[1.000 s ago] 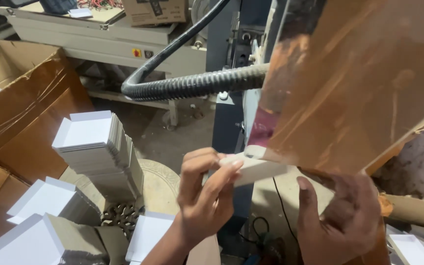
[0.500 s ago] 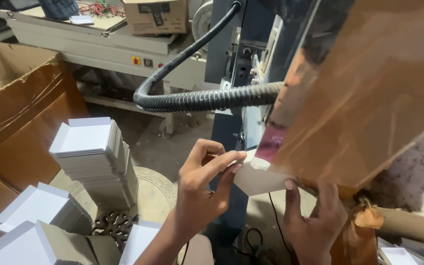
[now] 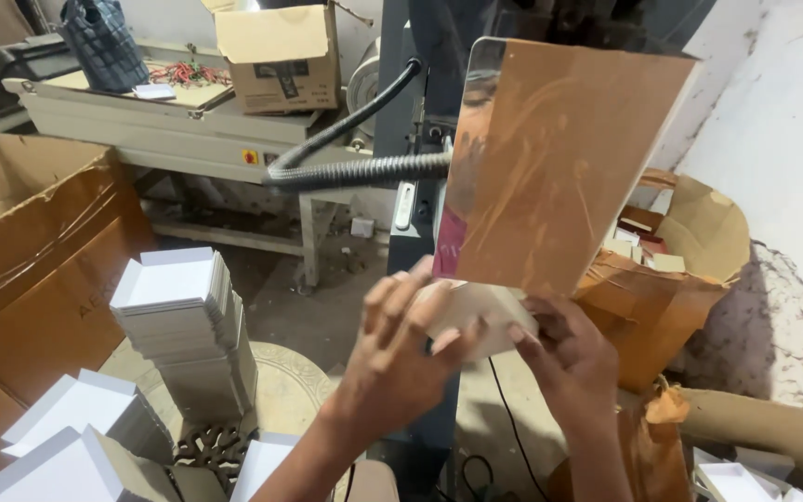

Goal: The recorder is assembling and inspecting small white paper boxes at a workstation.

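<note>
**Glossy copper sheet over matt white card**

From my remote seat I see a copper-toned panel (image 3: pixel 559 167), mirror-glossy and lightly scratched, standing on the machine. Just below the panel, my left hand (image 3: pixel 401 363) and right hand (image 3: pixel 569 358) pinch a pale card piece (image 3: pixel 471 311), smooth and matt. Left of the panel runs a ribbed black hose (image 3: pixel 355 172), dull plastic by its look. Further left, a stack of white boxes (image 3: pixel 183 321) looks like matt paperboard, beside a brown corrugated carton (image 3: pixel 39 270) with glossy tape. Right of the panel, torn brown cardboard (image 3: pixel 648 307) looks rough.
</note>
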